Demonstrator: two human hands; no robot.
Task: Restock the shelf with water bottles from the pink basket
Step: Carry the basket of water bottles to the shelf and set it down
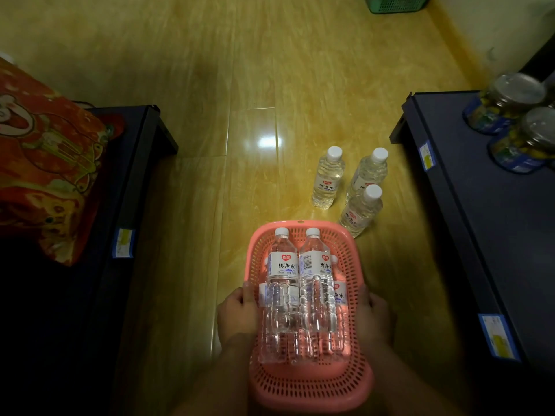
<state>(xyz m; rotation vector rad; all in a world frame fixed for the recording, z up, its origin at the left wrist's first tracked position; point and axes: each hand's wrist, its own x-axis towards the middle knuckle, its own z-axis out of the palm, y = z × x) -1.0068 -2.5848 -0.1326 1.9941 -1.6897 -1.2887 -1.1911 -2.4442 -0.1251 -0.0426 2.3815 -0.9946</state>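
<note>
A pink basket (303, 385) is held low in the middle of the head view, above the floor. Several clear water bottles with white caps lie in it; two on top, one on the left (280, 283) and one on the right (316, 283), point their caps away from me. My left hand (237, 316) grips the basket's left rim, thumb over the edge. My right hand (374, 319) grips the right rim. Three more water bottles (327, 178) stand upright on the floor just beyond the basket. A dark shelf (480, 223) runs along the right.
Another dark shelf (132, 181) stands on the left, bearing a red patterned package (45, 157). Two jars with blue labels (522, 142) sit on the right shelf's far end. A green basket (393, 3) is at the far wall. Yellow wooden floor lies between the shelves.
</note>
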